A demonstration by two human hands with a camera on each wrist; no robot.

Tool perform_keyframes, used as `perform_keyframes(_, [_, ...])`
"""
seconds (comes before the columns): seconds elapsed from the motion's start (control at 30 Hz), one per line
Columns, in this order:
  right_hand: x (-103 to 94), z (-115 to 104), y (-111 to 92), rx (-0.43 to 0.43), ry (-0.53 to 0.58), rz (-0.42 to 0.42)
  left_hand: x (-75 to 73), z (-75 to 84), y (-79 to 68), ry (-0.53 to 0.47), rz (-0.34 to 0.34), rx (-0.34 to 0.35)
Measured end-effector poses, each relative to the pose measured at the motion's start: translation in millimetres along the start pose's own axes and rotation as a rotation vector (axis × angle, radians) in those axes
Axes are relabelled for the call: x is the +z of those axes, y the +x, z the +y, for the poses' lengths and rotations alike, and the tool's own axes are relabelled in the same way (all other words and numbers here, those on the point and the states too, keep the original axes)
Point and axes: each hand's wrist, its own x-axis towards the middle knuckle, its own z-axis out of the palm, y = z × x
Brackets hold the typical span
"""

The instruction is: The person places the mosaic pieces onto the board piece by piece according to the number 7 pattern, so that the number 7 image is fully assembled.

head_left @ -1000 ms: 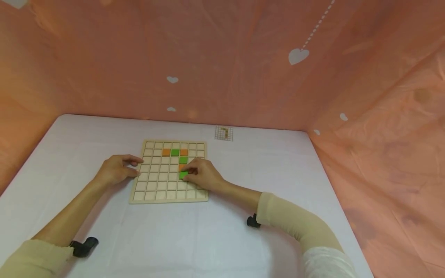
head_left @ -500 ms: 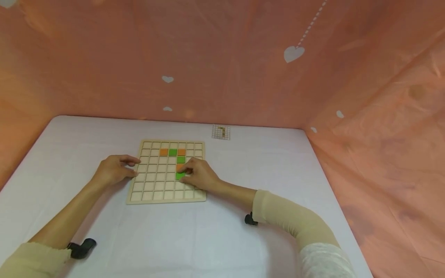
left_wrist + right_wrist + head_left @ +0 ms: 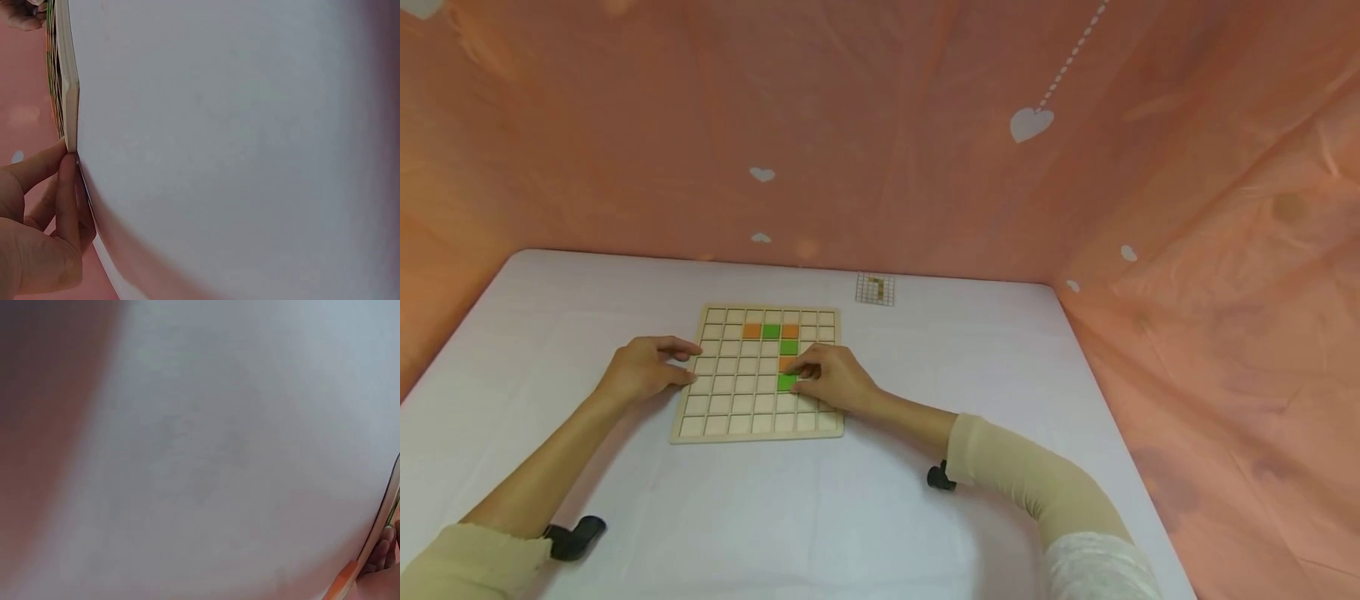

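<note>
A wooden grid board [image 3: 736,404] lies on the white table, with a bent line of orange and green square tiles set in its cells. My left hand [image 3: 638,371] is at the board's left edge; index finger and thumb touch the rim. In the left wrist view the left hand's fingertips [image 3: 67,159] meet the board's edge. My right hand [image 3: 838,379] reaches over the right side, its thumb and index finger at the lowest green tile [image 3: 786,382], pinching it in its cell. The index fingertip partly covers the orange tile [image 3: 786,363] above. Cells under the right palm are hidden.
A small card [image 3: 876,289] printed with a grid and coloured squares lies near the table's [image 3: 737,517] back edge. Orange curtain [image 3: 880,150] with white hearts surrounds the back and sides. In the right wrist view an orange patch [image 3: 340,581] shows along the board's edge.
The head view has shifted slightly. My right thumb and index finger make small movements around the lowest green tile. My left hand stays at the board's left edge.
</note>
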Motion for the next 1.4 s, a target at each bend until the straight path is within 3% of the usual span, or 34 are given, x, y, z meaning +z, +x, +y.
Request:
perform_keyframes(0.27, [-13.8, 7, -5, 0.044, 0.132, 0.030, 0.9, -0.4, 0.9, -0.020, 0.009, -0.007])
perform_keyframes(0.53, [-33.0, 19, -28, 0.066, 0.189, 0.074, 0.9, -0.8, 0.2, -0.017, 0.004, -0.008])
perform_keyframes(0.97, [-40.1, 41, -71, 0.135, 0.145, 0.120, 1.5, 0.3, -4.3, -0.004, 0.002, 0.011])
perform_keyframes(1.4, [-33.8, 37, -96, 0.196, -0.013, 0.178, 4.5, 1.3, -5.5, -0.001, 0.034, 0.024])
